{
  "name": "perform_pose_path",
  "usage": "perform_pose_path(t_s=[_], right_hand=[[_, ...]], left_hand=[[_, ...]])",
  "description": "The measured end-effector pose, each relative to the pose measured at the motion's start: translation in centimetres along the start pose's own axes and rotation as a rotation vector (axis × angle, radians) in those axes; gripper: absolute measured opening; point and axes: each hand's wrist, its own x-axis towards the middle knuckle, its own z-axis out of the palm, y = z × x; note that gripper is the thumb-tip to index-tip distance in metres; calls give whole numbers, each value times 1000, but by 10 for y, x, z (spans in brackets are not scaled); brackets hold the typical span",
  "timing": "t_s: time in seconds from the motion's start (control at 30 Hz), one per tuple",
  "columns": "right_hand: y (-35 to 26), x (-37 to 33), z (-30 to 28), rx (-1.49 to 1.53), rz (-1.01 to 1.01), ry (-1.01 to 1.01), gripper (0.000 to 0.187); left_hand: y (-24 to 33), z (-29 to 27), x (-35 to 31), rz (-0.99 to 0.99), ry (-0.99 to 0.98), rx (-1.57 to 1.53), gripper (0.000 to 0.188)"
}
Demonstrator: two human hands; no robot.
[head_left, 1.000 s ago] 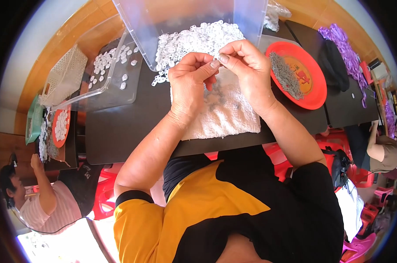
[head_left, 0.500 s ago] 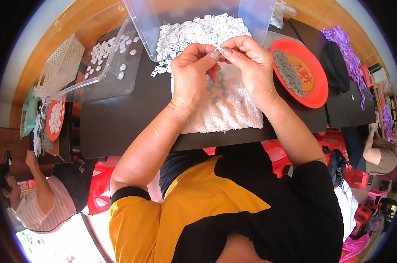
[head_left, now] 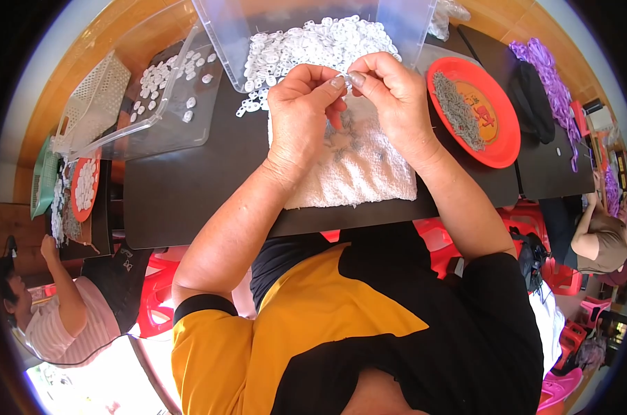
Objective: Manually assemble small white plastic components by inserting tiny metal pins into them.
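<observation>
Above a white towel [head_left: 369, 173], my left hand [head_left: 299, 114] and my right hand [head_left: 398, 100] meet fingertip to fingertip. Thumb and forefinger of each are pinched on a small white plastic piece [head_left: 345, 77], mostly covered by the fingers. Just beyond them lies a heap of white oval plastic pieces [head_left: 320, 45] with holes, at the opening of a clear plastic bin [head_left: 223, 41]. Right of my right hand, a red plate [head_left: 503, 142] bears a pile of thin grey pieces [head_left: 457, 114], too fine to make out.
At left, a clear tray [head_left: 189, 142] holds scattered white pieces, beside a white perforated basket [head_left: 95, 104]. Purple ribbon-like material [head_left: 545, 76] and a black cloth [head_left: 532, 104] lie far right on the dark table [head_left: 196, 200]. One person [head_left: 71, 311] sits left, another [head_left: 597, 238] right.
Both hands stay pinched together at nearly the same spot, shifted very slightly upward in the view. The surroundings look the same.
</observation>
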Motion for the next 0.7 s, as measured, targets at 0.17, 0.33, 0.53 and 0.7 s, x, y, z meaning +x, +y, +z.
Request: perform_pose_path(t_s=[0.17, 0.33, 0.53, 0.7], right_hand=[[5, -4, 7, -13, -25, 7, 8], [8, -3, 11, -37, -19, 14, 10], [2, 0, 4, 91, 80, 23, 8], [1, 1, 2, 192, 155, 28, 6]], left_hand=[[0, 4, -5, 31, 23, 71, 3], [-2, -3, 0, -39, 57, -3, 3], [2, -4, 3, -97, -10, -31, 11], [5, -7, 6, -192, -57, -6, 12]])
